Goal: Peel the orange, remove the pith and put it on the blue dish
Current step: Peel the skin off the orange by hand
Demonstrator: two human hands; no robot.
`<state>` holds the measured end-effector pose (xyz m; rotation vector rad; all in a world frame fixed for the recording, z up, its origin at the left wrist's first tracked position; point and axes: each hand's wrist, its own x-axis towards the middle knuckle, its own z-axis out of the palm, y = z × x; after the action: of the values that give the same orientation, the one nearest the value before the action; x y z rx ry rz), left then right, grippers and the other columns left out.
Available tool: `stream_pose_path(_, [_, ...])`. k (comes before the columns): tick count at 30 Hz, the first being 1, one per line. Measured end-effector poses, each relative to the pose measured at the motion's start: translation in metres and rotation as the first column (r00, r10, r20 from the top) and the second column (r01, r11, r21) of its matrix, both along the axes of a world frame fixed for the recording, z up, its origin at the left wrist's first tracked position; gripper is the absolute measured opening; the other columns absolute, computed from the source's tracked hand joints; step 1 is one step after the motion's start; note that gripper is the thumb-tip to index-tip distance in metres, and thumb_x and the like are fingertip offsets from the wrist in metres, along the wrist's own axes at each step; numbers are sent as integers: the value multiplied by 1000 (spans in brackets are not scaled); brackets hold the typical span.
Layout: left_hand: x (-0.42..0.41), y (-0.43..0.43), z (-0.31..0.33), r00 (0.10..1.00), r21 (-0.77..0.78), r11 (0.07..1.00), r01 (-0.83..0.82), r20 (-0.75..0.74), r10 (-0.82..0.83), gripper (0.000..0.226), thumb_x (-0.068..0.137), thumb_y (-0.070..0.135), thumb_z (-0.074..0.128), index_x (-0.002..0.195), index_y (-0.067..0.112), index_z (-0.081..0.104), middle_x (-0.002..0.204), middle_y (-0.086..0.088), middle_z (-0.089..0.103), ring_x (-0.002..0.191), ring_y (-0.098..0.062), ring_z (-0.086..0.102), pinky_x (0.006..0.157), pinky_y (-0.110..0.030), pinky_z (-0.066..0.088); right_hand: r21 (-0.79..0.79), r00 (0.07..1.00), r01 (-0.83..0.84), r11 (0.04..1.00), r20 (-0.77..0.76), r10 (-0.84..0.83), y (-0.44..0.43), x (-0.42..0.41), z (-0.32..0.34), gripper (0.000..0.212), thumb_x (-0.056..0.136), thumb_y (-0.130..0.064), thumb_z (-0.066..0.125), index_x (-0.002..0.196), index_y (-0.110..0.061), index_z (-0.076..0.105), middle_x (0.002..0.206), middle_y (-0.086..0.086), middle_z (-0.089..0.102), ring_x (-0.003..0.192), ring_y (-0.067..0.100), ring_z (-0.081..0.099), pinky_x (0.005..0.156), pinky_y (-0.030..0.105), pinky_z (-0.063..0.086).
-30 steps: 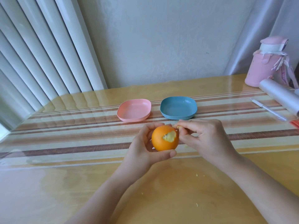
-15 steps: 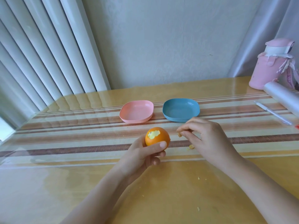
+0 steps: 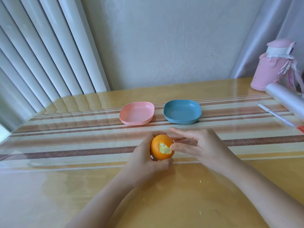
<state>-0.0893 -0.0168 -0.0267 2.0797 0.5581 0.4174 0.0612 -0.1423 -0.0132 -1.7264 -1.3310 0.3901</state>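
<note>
My left hand (image 3: pixel 144 163) grips an orange (image 3: pixel 158 149) just above the table, fingers curled round its left and underside. A small pale patch on the fruit's top shows where peel is gone. My right hand (image 3: pixel 197 145) is at the orange's right side, thumb tip pressing at the edge of the bare patch, the other fingers stretched out straight behind the fruit. The blue dish (image 3: pixel 182 111) sits empty beyond the hands, a little to the right.
An empty pink dish (image 3: pixel 136 115) stands left of the blue one. At the right edge are a pink bottle (image 3: pixel 271 66), a clear roll (image 3: pixel 286 100) and a white pen (image 3: pixel 274 114). Tiny peel crumbs (image 3: pixel 200 181) lie on the wooden table near me.
My right hand dropped a bit of peel beside the fruit and has come back to the orange, thumb now at the bare patch. The left hand turned the orange slightly.
</note>
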Motion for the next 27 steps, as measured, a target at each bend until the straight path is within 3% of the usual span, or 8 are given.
stream_pose_path(4, [-2,-2,3,1000,129,992,8,13,-9,62,74,26,80,117,40,38,105,19,55,92,4,56,77,-23,54,61,995,-97,993,-31,99,1,-1,0,52,71,-51,69,121,-46,52,107,-37,60,105,-10,60,94,17,50])
stream_pose_path(6, [-2,-2,6,1000,177,984,8,27,-13,64,70,31,85,115,36,39,104,21,56,93,5,55,76,-20,51,99,993,-118,988,-2,119,0,-1,-1,51,75,-50,70,123,-43,54,111,-31,64,105,-7,62,92,17,50])
stream_pose_path(10, [-1,-5,8,999,286,958,-37,45,25,66,63,36,88,109,24,43,93,24,58,89,1,56,71,-19,48,120,974,-115,986,209,89,-1,-7,-4,51,80,-60,59,128,-45,48,104,-11,73,93,-1,66,79,14,50])
stream_pose_path(13, [1,-8,8,996,327,943,-65,75,43,61,64,29,87,105,20,43,86,22,57,81,-3,59,67,-21,48,132,908,-66,989,418,5,1,-15,-5,52,86,-45,49,133,-23,57,91,-2,74,83,7,67,72,22,53])
stream_pose_path(16, [2,-9,8,997,360,930,-66,72,43,62,66,29,87,106,15,42,90,10,62,77,-12,62,66,-26,48,152,816,4,988,570,-91,4,-24,-3,48,86,-35,44,122,-10,65,68,-4,65,59,7,55,56,20,50])
stream_pose_path(20, [2,-9,8,998,379,923,-59,56,41,58,68,29,84,105,11,43,86,4,64,71,-14,59,62,-22,45,161,729,55,985,668,-150,7,-30,-5,48,84,-29,39,109,-2,70,55,-5,55,54,3,32,49,13,33])
stream_pose_path(24, [1,-10,10,999,406,913,-44,19,39,56,69,26,80,108,10,42,82,6,59,65,-11,52,62,-17,43,210,679,34,977,713,-177,7,-32,-6,47,84,-25,38,105,0,72,51,-6,48,54,3,28,44,16,36])
stream_pose_path(27, [0,-7,10,1000,419,908,-20,-6,25,56,70,25,80,107,15,39,86,8,57,70,-12,54,63,-15,43,196,688,11,981,710,-150,8,-28,-9,47,85,-26,39,110,-2,70,60,-13,34,53,2,29,51,9,27])
